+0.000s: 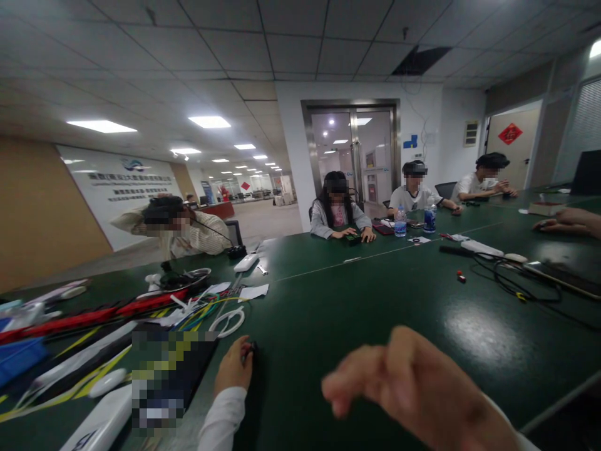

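Observation:
Low at centre-left, my left hand (233, 368) rests at the green table (300, 313), its fingers closed around a small black object (253, 348) whose kind is hidden. My right hand (408, 385) is raised over the table at the lower right, close to the camera and slightly blurred. Its fingers are bent and pressed together, pointing left; anything between them is too hidden to make out. A coil of white cable (228, 321) lies just beyond my left hand.
Left are cables, a red strip (113, 311), a blue bin (21, 358) and a white box (101, 423). Bottles (429, 219) stand farther back; black cables (511, 279) and a small red-and-black piece (461, 277) lie right. Several people sit around the table; another person's hand (570, 220) rests right.

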`<state>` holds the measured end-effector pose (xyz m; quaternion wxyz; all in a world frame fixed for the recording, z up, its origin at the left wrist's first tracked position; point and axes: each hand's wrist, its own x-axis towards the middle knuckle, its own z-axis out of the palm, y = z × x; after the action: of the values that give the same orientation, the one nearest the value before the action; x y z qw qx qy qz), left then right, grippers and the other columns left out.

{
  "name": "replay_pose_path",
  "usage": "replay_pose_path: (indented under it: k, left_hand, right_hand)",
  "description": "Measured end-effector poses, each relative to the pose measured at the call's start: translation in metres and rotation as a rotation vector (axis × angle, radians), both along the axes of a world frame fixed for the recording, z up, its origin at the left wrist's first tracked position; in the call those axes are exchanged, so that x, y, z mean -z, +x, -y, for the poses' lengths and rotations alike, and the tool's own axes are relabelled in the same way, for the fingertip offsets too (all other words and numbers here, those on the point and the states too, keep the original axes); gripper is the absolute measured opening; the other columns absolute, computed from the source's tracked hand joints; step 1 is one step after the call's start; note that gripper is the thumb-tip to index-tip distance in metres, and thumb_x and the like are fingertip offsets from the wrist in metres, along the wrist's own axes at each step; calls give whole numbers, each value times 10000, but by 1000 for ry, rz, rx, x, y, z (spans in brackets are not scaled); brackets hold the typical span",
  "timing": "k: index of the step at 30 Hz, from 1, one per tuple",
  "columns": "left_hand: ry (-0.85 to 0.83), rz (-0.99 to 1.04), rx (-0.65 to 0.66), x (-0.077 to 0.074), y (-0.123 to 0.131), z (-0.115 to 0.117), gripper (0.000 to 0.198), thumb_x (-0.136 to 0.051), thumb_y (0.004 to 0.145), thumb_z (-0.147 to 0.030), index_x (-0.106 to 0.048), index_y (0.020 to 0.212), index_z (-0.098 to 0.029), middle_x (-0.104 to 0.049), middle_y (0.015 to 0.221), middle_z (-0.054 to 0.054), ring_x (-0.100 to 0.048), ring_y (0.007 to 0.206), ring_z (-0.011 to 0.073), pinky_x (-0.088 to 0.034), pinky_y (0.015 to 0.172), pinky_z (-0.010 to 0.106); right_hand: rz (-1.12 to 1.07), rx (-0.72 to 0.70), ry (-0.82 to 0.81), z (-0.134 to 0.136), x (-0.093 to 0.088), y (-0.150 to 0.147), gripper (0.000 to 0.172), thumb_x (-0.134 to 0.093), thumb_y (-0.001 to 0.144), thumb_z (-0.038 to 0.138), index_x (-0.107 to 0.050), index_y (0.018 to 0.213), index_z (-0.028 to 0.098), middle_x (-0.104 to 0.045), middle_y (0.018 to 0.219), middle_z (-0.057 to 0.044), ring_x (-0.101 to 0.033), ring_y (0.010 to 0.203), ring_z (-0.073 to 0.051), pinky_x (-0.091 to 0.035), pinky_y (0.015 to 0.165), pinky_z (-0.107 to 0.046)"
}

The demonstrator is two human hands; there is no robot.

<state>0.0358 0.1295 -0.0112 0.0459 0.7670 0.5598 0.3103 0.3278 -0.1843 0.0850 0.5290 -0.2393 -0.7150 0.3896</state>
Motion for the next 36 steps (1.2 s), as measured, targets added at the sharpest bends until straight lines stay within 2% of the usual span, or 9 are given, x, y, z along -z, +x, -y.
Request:
replay_pose_path:
  k: [2,3,6,9,11,16,28,31,36]
  left_hand:
    - [14,30,59,2,25,11,387,-436,676,-230,-447,1058,-164,-590,906,51,-570,833,174,-433,814,324]
    - [12,39,89,2,41,18,379,-437,678,-228,-453,1052,-169,-587,904,49,-566,843,175,-429,819,328]
    - [4,69,225,3,92,43,354,-425,697,-217,-467,1048,-190,-574,925,43,-551,868,169,-422,828,332]
    - [-17,114,327,5,141,66,366,-405,711,-182,-460,1071,-208,-562,944,49,-544,876,164,-429,812,331]
    - [-24,131,398,7,169,77,387,-412,703,-160,-455,1085,-207,-557,950,56,-532,889,167,-417,825,340]
    - [-89,186,455,11,211,89,413,-422,688,-135,-450,1095,-203,-549,950,70,-515,896,179,-404,832,363]
    - [-122,473,468,-3,210,96,370,-477,668,-160,-455,1036,-196,-569,861,38,-568,803,153,-451,775,352]
    - [-30,654,309,-10,199,88,372,-483,690,-224,-425,1056,-192,-562,893,51,-572,830,155,-458,767,338]
    - [112,950,-91,-14,163,63,421,-501,692,-285,-384,1081,-172,-546,904,56,-588,792,148,-474,741,326]
  right_hand:
    - [64,191,12,-37,-14,10,372,-476,795,429,-375,1095,232,-447,1210,-73,-405,1113,-225,-313,915,-418]
    - [150,306,22,-56,-12,16,362,-494,789,393,-393,1094,226,-465,1185,-65,-419,1095,-215,-306,925,-403]
    - [431,609,-82,-107,26,34,430,-565,726,331,-430,1113,201,-489,1130,-75,-430,1062,-229,-309,921,-393]
    - [578,605,-171,-140,72,51,590,-618,667,369,-389,1181,194,-477,1145,-85,-438,1051,-244,-343,893,-389]
    - [606,605,-160,-152,90,59,689,-651,619,408,-363,1211,203,-466,1166,-86,-434,1057,-253,-335,898,-397]
    - [608,591,-160,-162,97,67,738,-694,555,417,-396,1199,212,-517,1125,-77,-461,1034,-266,-342,890,-397]
    - [617,575,-194,-157,89,71,664,-699,565,384,-450,1162,235,-527,1100,-65,-467,1019,-265,-359,879,-393]
    - [611,571,-249,-155,88,71,663,-692,574,389,-433,1169,252,-506,1113,-53,-455,1032,-263,-350,887,-399]
    - [592,598,-351,-155,90,69,629,-672,598,404,-421,1165,292,-470,1140,-29,-434,1058,-268,-357,879,-431]
